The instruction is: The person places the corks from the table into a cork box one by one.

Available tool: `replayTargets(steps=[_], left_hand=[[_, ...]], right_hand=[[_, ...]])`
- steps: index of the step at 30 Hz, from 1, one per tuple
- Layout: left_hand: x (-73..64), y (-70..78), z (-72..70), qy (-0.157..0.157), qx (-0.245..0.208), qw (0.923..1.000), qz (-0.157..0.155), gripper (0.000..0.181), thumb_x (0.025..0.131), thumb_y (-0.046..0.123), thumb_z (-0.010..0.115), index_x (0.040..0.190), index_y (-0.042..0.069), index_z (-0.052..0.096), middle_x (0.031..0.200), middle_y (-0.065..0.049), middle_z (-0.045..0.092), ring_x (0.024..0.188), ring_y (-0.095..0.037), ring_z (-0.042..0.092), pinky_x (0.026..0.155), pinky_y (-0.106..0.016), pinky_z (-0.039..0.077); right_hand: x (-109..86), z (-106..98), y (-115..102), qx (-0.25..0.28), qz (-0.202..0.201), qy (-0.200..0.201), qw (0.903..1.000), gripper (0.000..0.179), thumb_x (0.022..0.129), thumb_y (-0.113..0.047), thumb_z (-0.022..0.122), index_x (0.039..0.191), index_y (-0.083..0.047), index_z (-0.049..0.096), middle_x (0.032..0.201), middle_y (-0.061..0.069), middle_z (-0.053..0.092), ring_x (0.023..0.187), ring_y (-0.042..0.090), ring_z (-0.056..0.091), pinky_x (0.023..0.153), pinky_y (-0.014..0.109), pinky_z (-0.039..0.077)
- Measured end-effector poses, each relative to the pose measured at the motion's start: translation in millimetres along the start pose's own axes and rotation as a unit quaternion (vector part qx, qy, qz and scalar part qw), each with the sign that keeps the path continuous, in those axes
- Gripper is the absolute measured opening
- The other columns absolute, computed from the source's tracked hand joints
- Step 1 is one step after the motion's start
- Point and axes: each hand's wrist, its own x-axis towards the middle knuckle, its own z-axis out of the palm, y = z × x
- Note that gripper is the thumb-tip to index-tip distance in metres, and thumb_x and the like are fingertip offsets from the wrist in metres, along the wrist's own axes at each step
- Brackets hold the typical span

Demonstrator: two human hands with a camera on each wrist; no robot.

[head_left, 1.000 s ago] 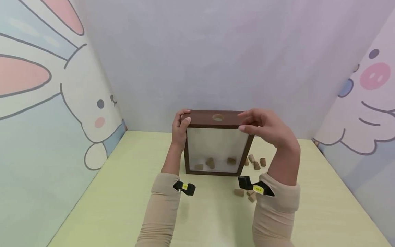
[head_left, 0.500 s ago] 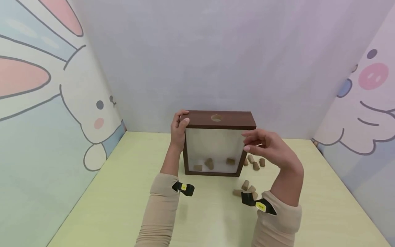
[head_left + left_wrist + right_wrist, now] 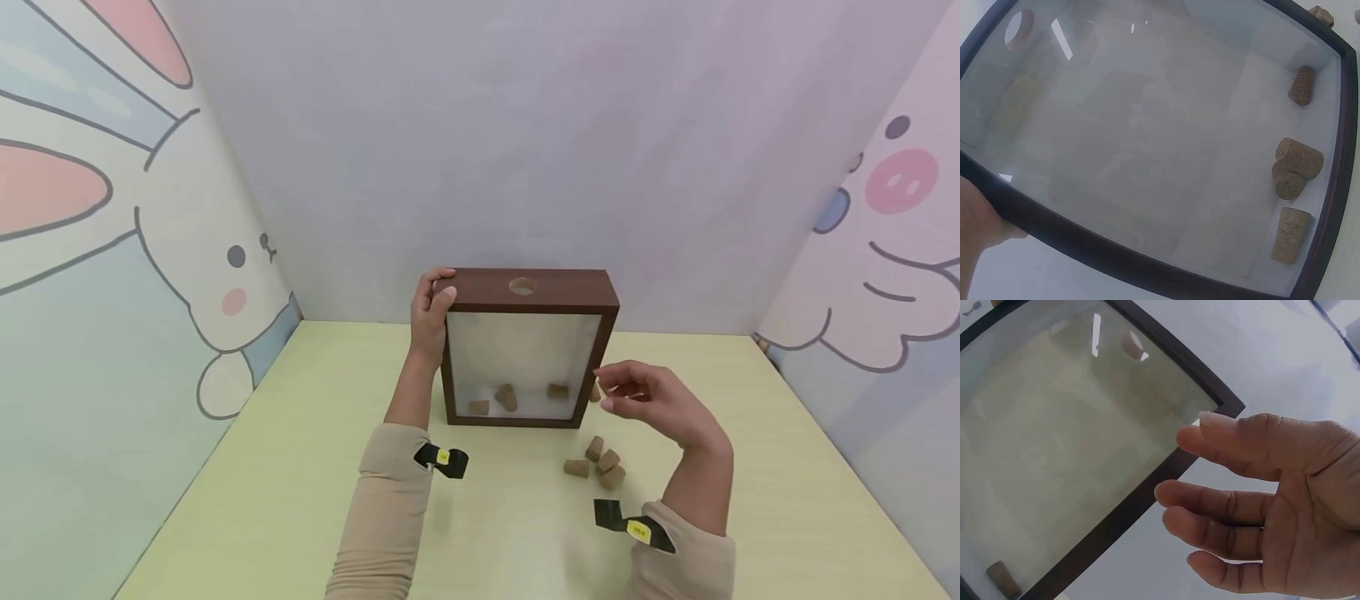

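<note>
A dark brown wooden shadow box (image 3: 536, 287) with a clear front panel stands upright on the table, a round hole (image 3: 522, 286) in its top. Several corks (image 3: 1300, 158) lie inside along its bottom. My left hand (image 3: 429, 321) grips the box's upper left corner, thumb in front and fingers round the far side. Beside the box's right edge, my right hand (image 3: 663, 404) holds nothing; its fingers are loosely bent and spread apart in the right wrist view. One cork (image 3: 595, 392) by the box's right side is partly hidden.
Several loose corks (image 3: 609, 461) lie in a small group on the pale yellow table (image 3: 495, 508), in front of the box's right corner. A plain pale backdrop (image 3: 480, 150) rises behind the box. Panels with cartoon animals flank the table.
My right hand has dropped from the box's top right corner to beside its lower right edge. My left hand keeps its grip on the upper left corner.
</note>
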Motion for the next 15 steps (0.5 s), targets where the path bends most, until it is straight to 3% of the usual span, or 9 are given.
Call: replayTargets(steps=[6, 15], left_hand=[[-0.5, 1.3, 0.5, -0.003, 0.005, 1.0000, 0.004, 0.045, 0.086, 0.023, 0.049, 0.120, -0.005, 0.046, 0.132, -0.005, 0.039, 0.108, -0.015, 0.035, 0.087, -0.032, 0.028], [0.9, -1.2, 0.0, 0.008, 0.023, 0.9997, 0.001, 0.044, 0.083, 0.032, 0.052, 0.116, 0.003, 0.050, 0.131, -0.008, 0.040, 0.106, -0.015, 0.037, 0.086, -0.033, 0.029]], right_hand=[[-8.8, 3, 17, 0.022, 0.018, -0.010, 0.9996, 0.035, 0.084, -0.011, 0.068, 0.117, -0.002, 0.059, 0.112, 0.014, 0.057, 0.096, 0.029, 0.056, 0.077, 0.032, 0.049], [-24.0, 5, 48, 0.052, 0.079, -0.023, 0.9952, 0.039, 0.083, -0.013, 0.069, 0.118, -0.001, 0.058, 0.117, 0.022, 0.053, 0.101, 0.032, 0.054, 0.080, 0.031, 0.047]])
